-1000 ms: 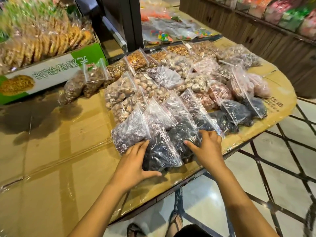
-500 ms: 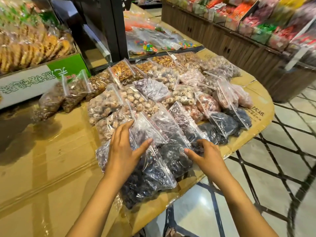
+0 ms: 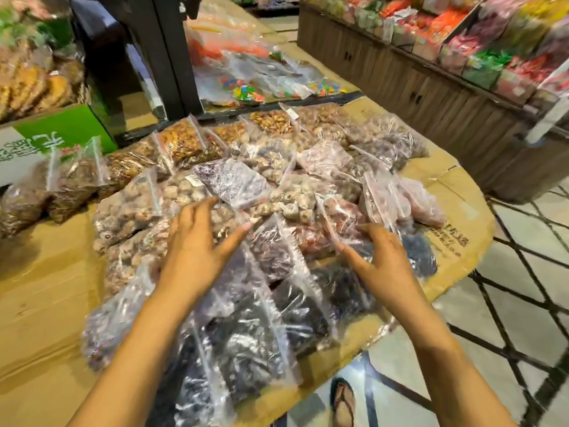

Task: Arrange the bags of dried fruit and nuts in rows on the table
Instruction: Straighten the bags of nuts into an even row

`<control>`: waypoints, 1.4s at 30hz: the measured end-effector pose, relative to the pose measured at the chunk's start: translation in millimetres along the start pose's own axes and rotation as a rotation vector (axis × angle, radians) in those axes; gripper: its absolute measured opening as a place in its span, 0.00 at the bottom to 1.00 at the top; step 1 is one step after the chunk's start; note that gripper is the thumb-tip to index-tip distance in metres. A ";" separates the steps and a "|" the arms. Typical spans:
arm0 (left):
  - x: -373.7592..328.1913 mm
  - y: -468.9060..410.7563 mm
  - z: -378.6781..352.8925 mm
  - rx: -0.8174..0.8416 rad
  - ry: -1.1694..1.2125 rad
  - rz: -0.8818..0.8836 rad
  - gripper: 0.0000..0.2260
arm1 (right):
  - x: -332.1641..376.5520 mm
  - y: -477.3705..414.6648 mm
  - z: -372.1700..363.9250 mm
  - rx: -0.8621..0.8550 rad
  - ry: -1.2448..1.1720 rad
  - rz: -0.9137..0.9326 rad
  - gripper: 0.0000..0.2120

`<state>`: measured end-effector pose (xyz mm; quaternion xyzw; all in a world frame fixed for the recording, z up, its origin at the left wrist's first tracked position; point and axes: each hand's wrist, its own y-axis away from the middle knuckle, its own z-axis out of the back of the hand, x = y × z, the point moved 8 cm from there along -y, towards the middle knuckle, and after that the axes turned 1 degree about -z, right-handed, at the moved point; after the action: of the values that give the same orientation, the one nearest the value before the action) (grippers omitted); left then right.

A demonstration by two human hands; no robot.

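Note:
Several clear zip bags of dried fruit and nuts lie in overlapping rows on the cardboard-covered table point(image 3: 46, 303). Dark fruit bags point(image 3: 246, 340) fill the near row, pale nut bags point(image 3: 292, 195) the middle, golden-brown ones point(image 3: 184, 143) the far row. My left hand point(image 3: 197, 248) hovers with fingers spread over the pale and dark bags, holding nothing. My right hand point(image 3: 378, 260) hangs just above a reddish fruit bag point(image 3: 332, 223), fingers apart; I cannot tell whether the fingertips touch its plastic.
A green and white box point(image 3: 55, 137) of biscuits stands at the back left. A dark post point(image 3: 172, 57) rises behind the bags, with candy bags point(image 3: 246, 94) beyond. A wooden shelf point(image 3: 431, 87) of colourful packets runs along the right. The table edge and tiled floor point(image 3: 508, 303) lie to the right.
Both hands have lifted off the dark bags in the near row and moved forward toward the middle rows, fingers spreading. The view has tilted up and closer.

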<state>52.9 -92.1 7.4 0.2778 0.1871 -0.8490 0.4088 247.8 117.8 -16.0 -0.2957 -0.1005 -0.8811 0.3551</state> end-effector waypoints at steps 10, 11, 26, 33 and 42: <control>-76.1 -55.9 -68.4 -0.057 -0.052 0.201 0.38 | -59.6 -132.0 67.4 0.097 -0.010 0.209 0.25; -77.7 -59.8 -70.2 -0.060 -0.064 0.217 0.38 | -61.0 -142.0 68.5 0.115 -0.004 0.214 0.26; -16.4 -222.4 -64.7 0.025 -0.172 0.185 0.40 | -0.5 -229.6 -44.2 0.768 0.046 0.022 0.29; -17.8 -322.7 -131.6 0.409 -0.519 -0.248 0.50 | 4.3 -266.1 -98.0 0.815 0.123 0.006 0.30; -25.1 -330.7 -138.8 0.554 -0.809 -0.235 0.37 | 10.1 -261.2 -114.4 0.956 0.179 -0.014 0.38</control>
<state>-153.9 195.4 -54.6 0.0019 -0.1888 -0.9466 0.2612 11.5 257.8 -93.5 -0.0217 -0.4649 -0.7606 0.4527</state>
